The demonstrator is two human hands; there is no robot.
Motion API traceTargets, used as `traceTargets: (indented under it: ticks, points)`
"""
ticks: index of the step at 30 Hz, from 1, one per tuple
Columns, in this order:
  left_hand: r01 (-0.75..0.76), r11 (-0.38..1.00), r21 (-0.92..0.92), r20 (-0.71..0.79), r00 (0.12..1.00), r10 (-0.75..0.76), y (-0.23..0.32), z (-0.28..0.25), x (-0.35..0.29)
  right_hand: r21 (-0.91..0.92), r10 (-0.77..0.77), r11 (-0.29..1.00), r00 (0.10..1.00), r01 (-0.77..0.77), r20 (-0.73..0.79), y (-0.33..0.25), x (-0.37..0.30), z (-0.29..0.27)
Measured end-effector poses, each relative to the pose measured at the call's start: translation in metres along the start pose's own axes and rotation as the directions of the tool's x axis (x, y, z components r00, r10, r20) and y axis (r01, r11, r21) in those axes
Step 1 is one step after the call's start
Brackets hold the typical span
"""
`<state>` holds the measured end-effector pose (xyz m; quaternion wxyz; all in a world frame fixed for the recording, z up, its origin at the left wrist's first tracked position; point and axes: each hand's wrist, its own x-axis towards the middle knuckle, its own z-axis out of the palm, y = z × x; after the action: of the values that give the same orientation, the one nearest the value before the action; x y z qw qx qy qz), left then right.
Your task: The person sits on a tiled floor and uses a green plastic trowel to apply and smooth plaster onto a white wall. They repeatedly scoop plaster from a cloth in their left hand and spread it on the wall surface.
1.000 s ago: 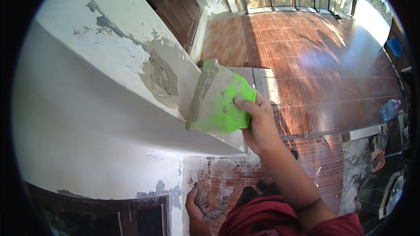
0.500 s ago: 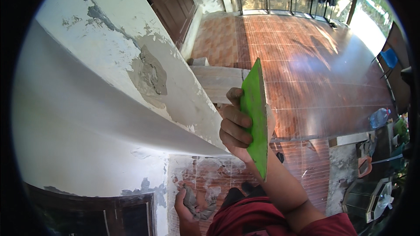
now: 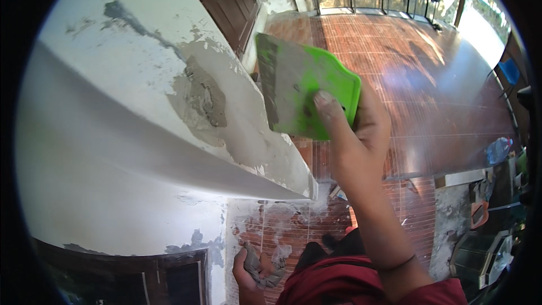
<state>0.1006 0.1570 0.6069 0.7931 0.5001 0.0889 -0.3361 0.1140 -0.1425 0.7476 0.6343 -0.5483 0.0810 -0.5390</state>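
- The right hand [image 3: 361,149] grasps a green spreader [image 3: 305,85], with the thumb pressed on its near face and the other fingers behind it.
- The spreader reaches out leftward from those fingers; gray paste coats much of its face, and its blade edge lies farthest from them. Whether that edge touches the wall [image 3: 127,51], I cannot tell.
- To the left of the right fingers, a rough gray patch [image 3: 199,99] marks the white wall.
- The left hand [image 3: 244,274], well below and to the left of the right, has its fingers curled around a gray lump [image 3: 253,260].
- Clear plastic [image 3: 281,253] shows just right of the left fingers.
- Beyond the right fingers spreads a reddish tiled floor [image 3: 429,96]; a clear bottle [image 3: 499,150] is well to their right.
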Motion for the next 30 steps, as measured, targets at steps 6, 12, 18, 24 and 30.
traceTargets:
  ticks: [6,12,18,24,30]
  points:
    - [0.046,0.998,0.05,-0.072,0.997,-0.042,0.004,-0.003,0.005,-0.184,-0.387,0.897,0.915,0.402,0.109,0.013,0.007,0.031]
    - [0.049,0.998,0.036,-0.042,0.998,-0.048,0.008,-0.008,0.008,-0.131,-0.398,0.893,0.891,0.43,0.217,0.025,0.002,0.057]
    - [0.046,0.998,0.043,-0.023,0.999,-0.045,0.01,-0.012,0.008,-0.161,-0.438,0.862,0.866,0.48,0.241,0.025,-0.016,0.062]
    - [0.08,0.996,0.032,0.01,0.997,-0.081,0.015,-0.005,0.015,-0.169,-0.438,0.858,0.862,0.486,0.256,0.019,-0.036,0.058]
    - [0.081,0.996,-0.031,0.126,0.989,-0.076,0.012,0.006,0.022,-0.084,-0.446,0.868,0.842,0.49,0.303,0.018,-0.047,0.047]
